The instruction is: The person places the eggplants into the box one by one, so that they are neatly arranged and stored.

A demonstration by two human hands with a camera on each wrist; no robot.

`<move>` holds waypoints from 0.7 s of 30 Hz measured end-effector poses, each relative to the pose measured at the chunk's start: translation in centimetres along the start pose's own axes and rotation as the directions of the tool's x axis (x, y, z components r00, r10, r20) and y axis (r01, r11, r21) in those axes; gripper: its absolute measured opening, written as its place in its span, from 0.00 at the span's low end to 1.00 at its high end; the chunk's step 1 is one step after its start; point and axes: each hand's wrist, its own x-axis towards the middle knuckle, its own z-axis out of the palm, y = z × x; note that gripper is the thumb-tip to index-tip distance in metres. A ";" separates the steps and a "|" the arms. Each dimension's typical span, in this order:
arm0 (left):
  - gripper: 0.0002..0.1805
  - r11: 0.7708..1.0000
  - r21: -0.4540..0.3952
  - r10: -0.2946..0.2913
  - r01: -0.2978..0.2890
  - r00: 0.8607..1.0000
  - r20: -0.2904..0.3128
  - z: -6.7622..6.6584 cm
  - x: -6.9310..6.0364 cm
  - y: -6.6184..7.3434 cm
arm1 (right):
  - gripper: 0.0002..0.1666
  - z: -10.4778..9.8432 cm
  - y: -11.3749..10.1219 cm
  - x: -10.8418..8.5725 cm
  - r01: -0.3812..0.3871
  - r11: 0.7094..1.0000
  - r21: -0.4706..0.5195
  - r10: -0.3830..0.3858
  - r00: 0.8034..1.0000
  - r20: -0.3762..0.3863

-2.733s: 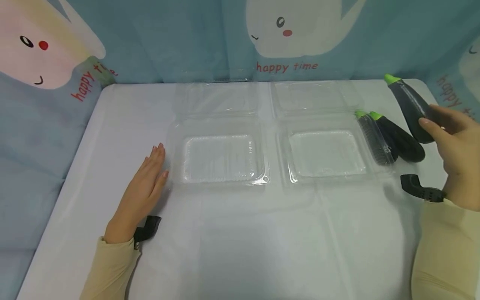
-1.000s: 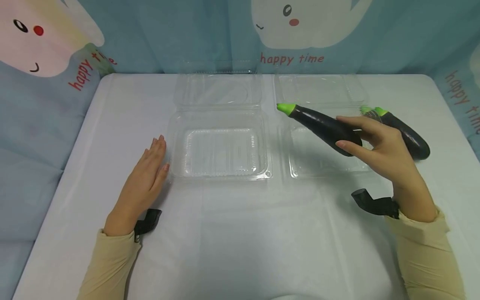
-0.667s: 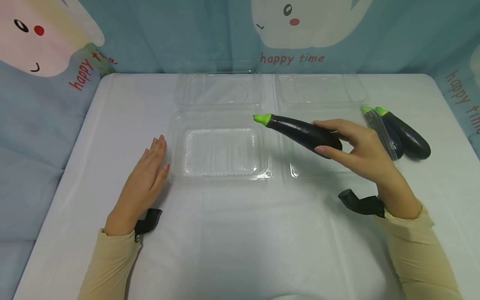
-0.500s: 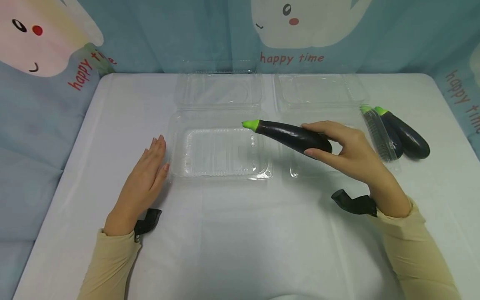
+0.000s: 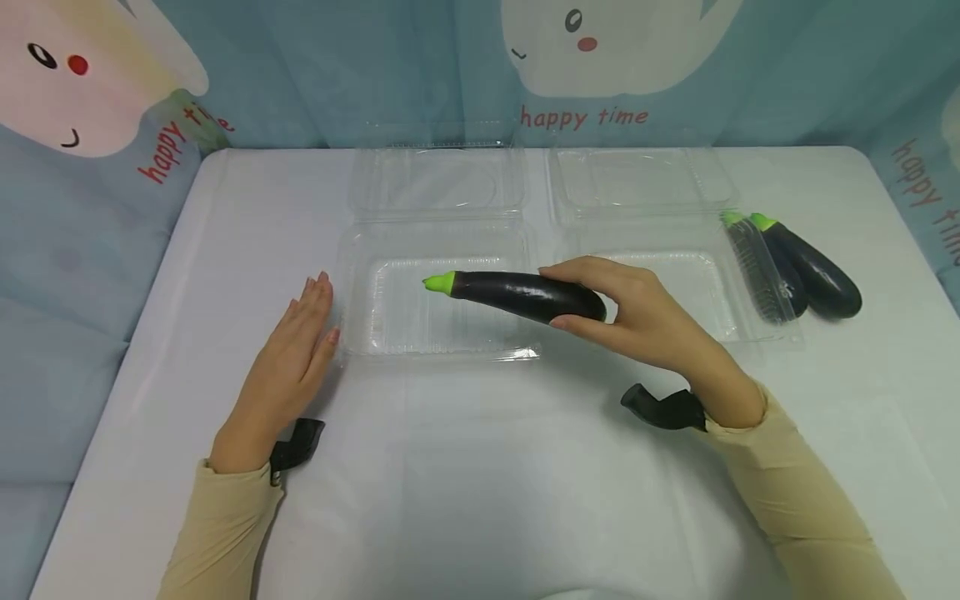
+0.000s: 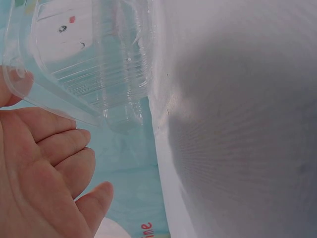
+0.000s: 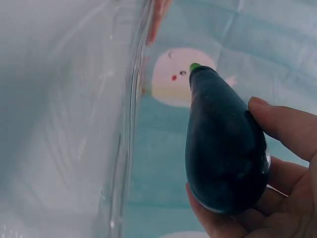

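My right hand (image 5: 637,317) grips a dark eggplant (image 5: 517,293) by its thick end, its green stem pointing left. The eggplant hangs over the right part of the left clear plastic box (image 5: 397,333), whose lid is raised open behind it. In the right wrist view the thumb and fingers wrap the fat end of the eggplant (image 7: 223,148). My left hand (image 5: 281,375) is beside that box's left edge with fingers straight; in the left wrist view its thumb and fingers are near the box rim (image 6: 59,111).
To the right, a second clear plastic box (image 5: 667,283) also lies open. Two more eggplants lie by its right side, one (image 5: 813,271) in plain sight, the other (image 5: 783,275) partly seen through the box wall. A printed blue cloth (image 5: 337,75) hangs behind the white table (image 5: 487,500).
My right hand has carried the eggplant from the far right, across the right box, to above the left box, and lowered it somewhat. The left hand has stayed in place.
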 end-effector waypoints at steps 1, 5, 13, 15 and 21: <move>0.30 1.000 -0.001 -0.003 0.003 1.000 0.004 0.0 0.0 0.0 | 0.30 0.2 -0.1 0.1 0.000 1.000 0.005 0.000 1.000 0.005; 0.30 1.000 -0.006 -0.004 0.004 1.000 0.011 -0.1 0.0 0.0 | 0.29 0.9 -0.4 0.4 -0.011 0.999 0.034 0.010 0.999 0.037; 0.30 1.000 -0.004 0.005 -0.005 1.000 -0.006 0.0 -0.1 0.0 | 0.28 2.2 -0.8 1.2 -0.006 0.999 0.036 0.002 0.995 0.099; 0.29 1.000 -0.009 0.005 -0.005 1.000 -0.009 0.0 -0.1 -0.1 | 0.28 2.5 -0.9 1.3 -0.004 0.999 0.037 0.000 0.994 0.111; 0.29 1.000 -0.010 0.004 -0.004 1.000 -0.010 0.1 0.0 -0.1 | 0.27 3.5 -1.1 2.0 0.016 0.998 0.063 -0.024 0.991 0.135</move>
